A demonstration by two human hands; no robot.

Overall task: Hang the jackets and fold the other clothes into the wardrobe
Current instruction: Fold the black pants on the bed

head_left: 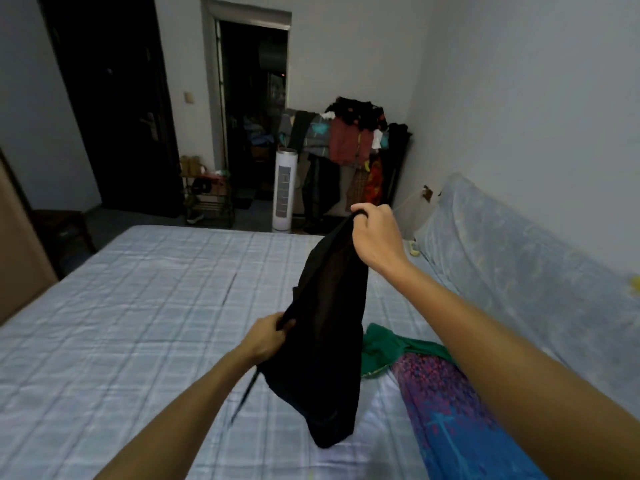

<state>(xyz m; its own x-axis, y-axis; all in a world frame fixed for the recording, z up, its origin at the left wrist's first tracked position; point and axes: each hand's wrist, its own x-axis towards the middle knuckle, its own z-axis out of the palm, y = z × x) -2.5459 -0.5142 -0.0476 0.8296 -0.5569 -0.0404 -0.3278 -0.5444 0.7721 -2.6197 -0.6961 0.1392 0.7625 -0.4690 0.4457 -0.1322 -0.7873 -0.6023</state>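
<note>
A black garment [329, 341] hangs above the bed [131, 306], held by both hands. My right hand [375, 233] grips its top end, raised over the bed's far right side. Lower down, my left hand [268, 336] pinches the garment's left edge. The bottom of the cloth touches the checked sheet near the front. A thin dark cord dangles below my left wrist. To the right on the bed lie a green garment [388, 348] and a purple-and-blue patterned cloth [450, 410], both crumpled.
A headboard under a pale blue cover [519, 258] runs along the right wall. Beyond the bed stand a white tower fan [284, 188], a rack piled with clothes [349, 140] and a small shelf [207, 199]. A dark door [114, 109] and an open doorway [252, 109] are at the back. A brown wardrobe edge [14, 244] is at left.
</note>
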